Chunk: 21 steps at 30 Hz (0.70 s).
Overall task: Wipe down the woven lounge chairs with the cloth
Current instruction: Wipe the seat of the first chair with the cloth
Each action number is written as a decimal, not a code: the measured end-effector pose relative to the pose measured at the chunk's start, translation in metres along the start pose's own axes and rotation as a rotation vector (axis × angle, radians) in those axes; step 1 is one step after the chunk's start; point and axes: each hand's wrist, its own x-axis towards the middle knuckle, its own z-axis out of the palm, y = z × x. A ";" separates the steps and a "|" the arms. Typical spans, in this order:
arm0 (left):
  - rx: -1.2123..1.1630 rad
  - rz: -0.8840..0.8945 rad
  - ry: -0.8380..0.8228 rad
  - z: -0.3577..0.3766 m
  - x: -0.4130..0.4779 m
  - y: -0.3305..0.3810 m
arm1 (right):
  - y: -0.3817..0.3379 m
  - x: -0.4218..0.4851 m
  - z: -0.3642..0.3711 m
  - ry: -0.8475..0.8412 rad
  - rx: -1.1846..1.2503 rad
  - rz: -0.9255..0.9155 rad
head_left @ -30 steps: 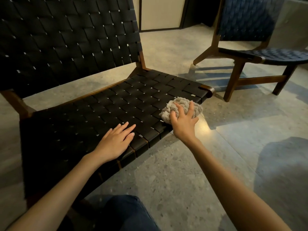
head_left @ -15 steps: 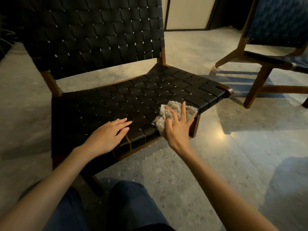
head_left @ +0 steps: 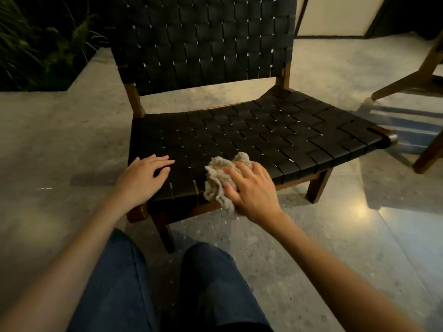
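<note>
Fingers [head_left: 242, 170] of the right hand [head_left: 256, 190] curl over the bunched cloth [head_left: 215, 183] at the seat's front edge while the left hand [head_left: 141, 178] lies flat, fingers straight, on the woven chair [head_left: 275, 135]: apply even downward pressure and follow the straps in overlapping passes.

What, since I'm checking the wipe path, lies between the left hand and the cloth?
Only bare woven seat, per the head view, separates left hand and cloth.
</note>
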 end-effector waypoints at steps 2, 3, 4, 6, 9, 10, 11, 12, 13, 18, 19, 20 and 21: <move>-0.046 -0.032 0.057 0.000 -0.002 0.001 | 0.014 0.004 -0.005 0.014 0.025 -0.009; -0.104 -0.053 0.097 0.001 -0.003 0.001 | 0.016 0.004 -0.005 0.036 0.034 -0.005; -0.184 -0.082 0.144 0.000 -0.005 0.001 | 0.014 0.003 -0.004 0.074 0.042 -0.002; -0.330 -0.150 0.243 0.000 -0.008 0.002 | -0.005 0.000 0.002 0.128 0.051 -0.033; -0.352 -0.211 0.349 0.000 -0.010 0.002 | -0.052 0.002 0.014 0.131 0.071 -0.138; -0.361 -0.216 0.357 0.000 -0.011 0.001 | -0.069 0.006 0.017 0.126 0.092 -0.144; -0.383 -0.212 0.356 -0.001 -0.011 -0.001 | -0.085 0.010 0.019 0.122 0.120 -0.145; -0.418 -0.207 0.347 -0.001 -0.012 -0.003 | -0.099 0.015 0.021 0.117 0.148 -0.150; -0.460 -0.206 0.328 -0.002 -0.013 -0.005 | -0.111 0.018 0.023 0.108 0.171 -0.156; -0.656 -0.222 0.204 -0.013 -0.031 -0.016 | -0.121 0.021 0.025 0.092 0.196 -0.247; -0.663 -0.225 0.187 -0.015 -0.036 -0.017 | -0.114 0.021 0.025 0.102 0.175 -0.320; -0.652 -0.228 0.174 -0.017 -0.042 -0.019 | -0.106 0.022 0.025 0.102 0.146 -0.408; -0.638 -0.231 0.168 -0.019 -0.046 -0.019 | -0.098 0.024 0.026 0.094 0.114 -0.494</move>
